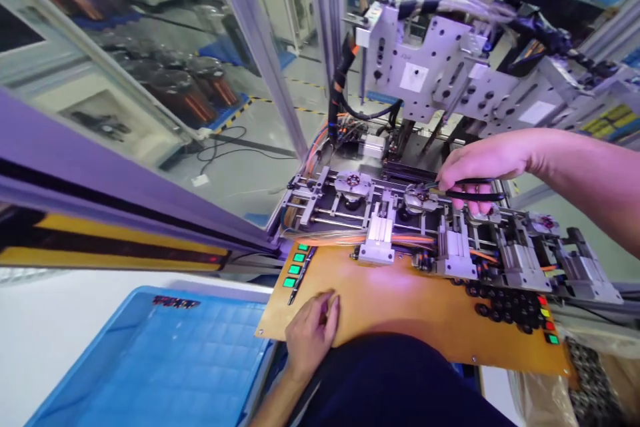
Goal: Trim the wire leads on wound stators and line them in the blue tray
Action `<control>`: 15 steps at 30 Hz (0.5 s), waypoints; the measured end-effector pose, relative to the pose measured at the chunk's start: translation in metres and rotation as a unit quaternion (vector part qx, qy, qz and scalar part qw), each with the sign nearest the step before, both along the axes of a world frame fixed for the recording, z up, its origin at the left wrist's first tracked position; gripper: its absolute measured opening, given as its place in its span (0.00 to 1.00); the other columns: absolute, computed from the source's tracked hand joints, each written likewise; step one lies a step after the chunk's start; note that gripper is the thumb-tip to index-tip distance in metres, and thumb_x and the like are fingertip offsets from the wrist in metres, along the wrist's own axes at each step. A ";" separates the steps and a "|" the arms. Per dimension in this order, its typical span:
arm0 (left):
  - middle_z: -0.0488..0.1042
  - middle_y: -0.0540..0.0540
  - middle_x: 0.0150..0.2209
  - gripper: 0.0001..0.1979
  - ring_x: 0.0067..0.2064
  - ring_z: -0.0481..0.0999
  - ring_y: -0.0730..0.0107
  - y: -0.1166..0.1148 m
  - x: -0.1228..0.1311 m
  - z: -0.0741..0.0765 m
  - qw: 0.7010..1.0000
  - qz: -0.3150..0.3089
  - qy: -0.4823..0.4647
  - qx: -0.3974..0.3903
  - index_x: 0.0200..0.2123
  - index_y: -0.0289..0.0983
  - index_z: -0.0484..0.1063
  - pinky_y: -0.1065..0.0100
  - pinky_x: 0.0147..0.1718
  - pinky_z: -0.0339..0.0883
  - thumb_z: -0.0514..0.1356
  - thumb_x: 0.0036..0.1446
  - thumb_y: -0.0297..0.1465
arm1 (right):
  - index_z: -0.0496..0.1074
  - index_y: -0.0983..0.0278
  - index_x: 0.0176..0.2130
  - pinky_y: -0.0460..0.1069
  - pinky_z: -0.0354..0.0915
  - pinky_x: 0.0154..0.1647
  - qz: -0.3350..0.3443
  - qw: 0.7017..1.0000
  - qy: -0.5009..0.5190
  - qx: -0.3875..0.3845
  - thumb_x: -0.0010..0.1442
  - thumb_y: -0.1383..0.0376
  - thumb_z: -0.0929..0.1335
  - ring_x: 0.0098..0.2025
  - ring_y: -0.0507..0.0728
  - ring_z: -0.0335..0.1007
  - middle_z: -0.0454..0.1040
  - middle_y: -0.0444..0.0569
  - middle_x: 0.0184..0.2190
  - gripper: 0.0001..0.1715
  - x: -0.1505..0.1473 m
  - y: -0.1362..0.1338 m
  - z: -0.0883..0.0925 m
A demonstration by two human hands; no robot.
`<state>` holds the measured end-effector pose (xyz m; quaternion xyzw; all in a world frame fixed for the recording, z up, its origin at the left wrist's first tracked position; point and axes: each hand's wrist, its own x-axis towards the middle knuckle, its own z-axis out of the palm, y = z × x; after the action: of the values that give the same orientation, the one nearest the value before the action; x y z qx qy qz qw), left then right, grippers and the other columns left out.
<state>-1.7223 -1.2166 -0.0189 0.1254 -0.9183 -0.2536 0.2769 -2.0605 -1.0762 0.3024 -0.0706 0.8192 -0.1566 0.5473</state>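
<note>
My right hand [475,163] grips pliers with black handles [475,196], reaching in from the right. Their tips are at the second round fixture [419,199] in a row of metal holders, where a small ring-shaped part sits. To the left, another round fixture [353,181] carries a similar copper-and-dark ring part. My left hand [313,330] rests on the orange panel [380,300] with its fingers curled in. Whatever it may hold is hidden. Just beyond it lies a thin dark pen-like stick [301,277], beside a column of green buttons [295,269].
A blue tray [175,353] at the lower left holds a short row of small parts [175,301]. Several black round pieces [510,307] stand on the panel's right side. A metal machine head [425,73] hangs above the fixtures. A frame post [260,47] rises at left.
</note>
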 end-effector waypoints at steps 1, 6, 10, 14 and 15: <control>0.79 0.46 0.32 0.06 0.30 0.79 0.69 0.000 0.000 0.000 1.000 -0.001 -0.001 -0.004 0.43 0.36 0.72 0.69 0.35 0.69 0.62 0.63 0.31 | 0.72 0.66 0.23 0.46 0.68 0.18 -0.006 1.000 -0.002 -0.003 0.47 0.64 0.77 0.22 0.57 0.74 0.70 0.48 0.18 0.13 0.000 0.006 -0.003; 0.79 0.46 0.32 0.06 0.30 0.79 0.69 0.001 -0.002 0.001 1.000 -0.002 -0.007 -0.023 0.41 0.36 0.72 0.70 0.34 0.70 0.62 0.63 0.32 | 0.71 0.66 0.22 0.46 0.67 0.17 0.003 1.000 0.009 -0.005 0.48 0.64 0.75 0.24 0.58 0.74 0.69 0.49 0.18 0.13 -0.001 0.022 -0.013; 0.79 0.46 0.32 0.07 0.29 0.79 0.69 0.002 -0.003 0.002 1.000 0.001 -0.010 -0.027 0.41 0.35 0.72 0.70 0.34 0.69 0.61 0.63 0.33 | 0.71 0.66 0.22 0.46 0.69 0.21 -0.004 1.000 -0.002 -0.024 0.45 0.65 0.76 0.26 0.57 0.75 0.70 0.47 0.19 0.11 -0.002 0.025 -0.018; 0.78 0.46 0.31 0.07 0.29 0.78 0.70 0.002 -0.003 0.002 1.000 0.002 -0.012 -0.028 0.41 0.34 0.72 0.70 0.33 0.69 0.62 0.63 0.32 | 0.71 0.65 0.23 0.45 0.68 0.20 0.004 1.000 0.016 -0.018 0.48 0.64 0.73 0.24 0.55 0.73 0.70 0.47 0.20 0.10 -0.002 0.024 -0.021; 0.78 0.46 0.31 0.07 0.29 0.78 0.70 0.002 -0.003 0.002 1.000 0.002 -0.013 -0.027 0.41 0.34 0.72 0.70 0.33 0.68 0.62 0.63 0.32 | 0.71 0.66 0.23 0.45 0.67 0.19 0.009 1.000 0.017 -0.016 0.49 0.64 0.73 0.23 0.54 0.73 0.70 0.47 0.19 0.10 -0.002 0.023 -0.022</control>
<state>-1.7248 -1.2148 -0.0174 0.1229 -0.9281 -0.2262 0.2691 -2.0621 -1.0533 0.2806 -0.0893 0.8253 -0.1634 0.5331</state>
